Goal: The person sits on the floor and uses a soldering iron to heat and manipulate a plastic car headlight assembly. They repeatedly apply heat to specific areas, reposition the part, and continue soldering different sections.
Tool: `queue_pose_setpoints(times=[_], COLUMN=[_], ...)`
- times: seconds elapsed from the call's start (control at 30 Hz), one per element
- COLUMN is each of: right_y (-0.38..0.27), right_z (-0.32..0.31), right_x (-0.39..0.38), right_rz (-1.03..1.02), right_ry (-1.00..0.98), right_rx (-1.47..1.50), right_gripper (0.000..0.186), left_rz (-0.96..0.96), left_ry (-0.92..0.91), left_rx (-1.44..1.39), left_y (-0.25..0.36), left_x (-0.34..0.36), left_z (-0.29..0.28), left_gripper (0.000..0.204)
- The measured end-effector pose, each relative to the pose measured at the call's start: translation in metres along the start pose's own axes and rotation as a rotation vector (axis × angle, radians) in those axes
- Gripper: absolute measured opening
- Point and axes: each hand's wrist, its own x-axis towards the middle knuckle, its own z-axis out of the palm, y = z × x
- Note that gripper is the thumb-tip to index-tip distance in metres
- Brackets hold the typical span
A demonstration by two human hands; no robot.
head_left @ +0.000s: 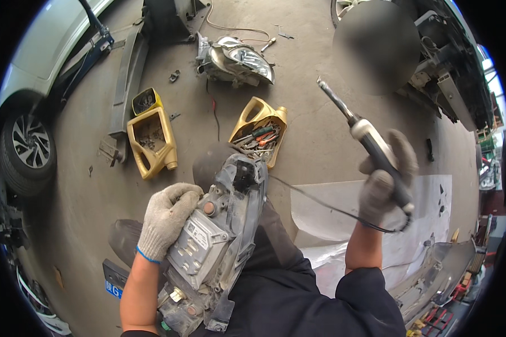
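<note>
A car headlight unit (244, 208) lies on my lap with its grey back up, showing a ribbed metal module and round caps. My left hand (168, 220), in a knitted white glove with a blue cuff, is closed on its left edge; the fingertips are partly hidden. Off to the right, my gloved right hand (383, 182) is wrapped round the black-and-white handle of a corded tool (371, 140). Its long metal barrel points up and left, away from the headlight. A dark cable (331, 208) runs from the handle's lower end towards the headlight. Motion smears this hand slightly.
Two cut-open yellow jugs, one with small parts (152, 140) and one with hand tools (258, 137), stand ahead. Beyond them lies another headlight (236, 62). White sheeting (331, 224) covers floor at right. A car wheel (28, 143) is at left, a bumper (438, 269) lower right.
</note>
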Motion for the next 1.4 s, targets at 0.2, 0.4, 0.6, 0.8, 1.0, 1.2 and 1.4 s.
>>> queue_pose_setpoints(times=[0.2, 0.4, 0.6, 0.8, 1.0, 1.2, 1.4], right_y=[-0.062, -0.101, -0.089, -0.089, -0.091, -0.09, -0.096], right_z=[-0.036, -0.026, -0.016, -0.014, -0.007, 0.004, 0.006], right_x=[0.016, 0.019, 0.051, 0.061, 0.06, 0.064, 0.074], right_rz=[0.112, 0.494, 0.421, 0.364, 0.337, 0.166, -0.116], right_ry=[-0.028, -0.283, -0.543, -0.634, -0.672, -0.755, -0.902], right_rx=[0.428, 0.371, 0.265, 0.33, 0.284, 0.223, 0.134], right_gripper=[0.082, 0.071, 0.074, 0.069, 0.066, 0.058, 0.038], left_rz=[-0.011, 0.056, 0.074, 0.099, 0.115, 0.129, 0.156], left_ry=[0.007, -0.008, -0.011, 0.035, 0.028, 0.038, 0.037], left_rx=[-0.006, 0.051, 0.064, 0.132, 0.169, 0.154, 0.167], left_y=[0.0, -0.002, -0.007, -0.011, -0.011, -0.015, -0.018], left_x=[-0.004, 0.0, 0.002, 0.001, 0.002, 0.002, 0.005], left_z=[-0.002, -0.003, -0.004, -0.004, -0.007, -0.006, -0.005], left_gripper=[0.029, 0.032, 0.035, 0.039, 0.04, 0.039, 0.041])
